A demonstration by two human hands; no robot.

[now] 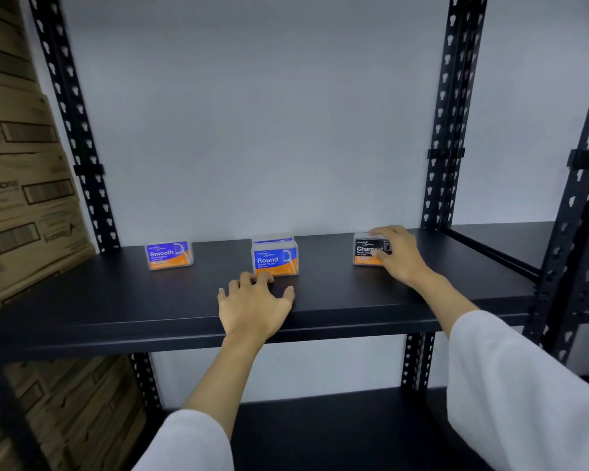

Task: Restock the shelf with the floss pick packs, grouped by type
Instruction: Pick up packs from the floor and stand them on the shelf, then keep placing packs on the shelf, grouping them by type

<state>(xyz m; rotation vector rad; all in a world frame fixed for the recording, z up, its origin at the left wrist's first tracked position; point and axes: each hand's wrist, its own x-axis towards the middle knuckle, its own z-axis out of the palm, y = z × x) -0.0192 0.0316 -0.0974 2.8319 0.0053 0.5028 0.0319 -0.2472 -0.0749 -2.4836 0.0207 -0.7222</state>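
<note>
— Shelf status?

— One black shelf (116,300) on a slotted black frame. Three floss pick packs stand along it, well apart, labels facing out. At the left, the blue and orange "Smooth" pack (169,255). In the middle, the "Round" pack (275,258), same colours, with a second pack (273,239) directly behind it; only that one's top edge shows. At the right, the black "Charcoal" pack (368,250).

— The hands?

— The left hand (252,305) lies palm down on the shelf in front of the "Round" pack, fingers spread and slightly curled. Its fingertips sit just at the foot of that pack; it grips nothing. The right hand (397,254) is on the "Charcoal" pack, fingers across the top and thumb on the front label, covering the pack's right end. The hold looks light, and I cannot tell whether it is clamped firmly.

— Surroundings?

— White sleeves (524,396) on both arms. Stacked cardboard cartons (21,185) left of the frame. A lower shelf (320,433) beneath.
</note>
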